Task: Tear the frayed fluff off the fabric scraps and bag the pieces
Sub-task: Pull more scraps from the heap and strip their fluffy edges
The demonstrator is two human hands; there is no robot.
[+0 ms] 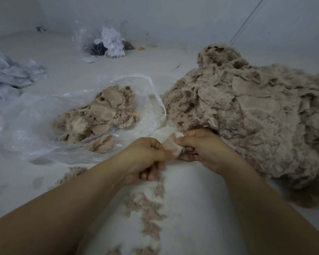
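Note:
My left hand [145, 159] and my right hand [204, 146] meet at the middle of the view and both pinch one small beige fabric scrap [171, 144] between them. A large heap of fluffy beige scraps [256, 111] lies to the right, touching my right hand. To the left lies an open clear plastic bag [35, 126] with several cleaned beige pieces [99, 115] inside. A trail of torn fluff [147, 208] lies on the white surface between my forearms.
A second clear bag with white and dark scraps [109, 43] stands at the back. A pile of pale blue-white cloth [9, 76] lies at the far left. Small fluff tufts [72, 173] lie left of my left arm. A white wall closes the back.

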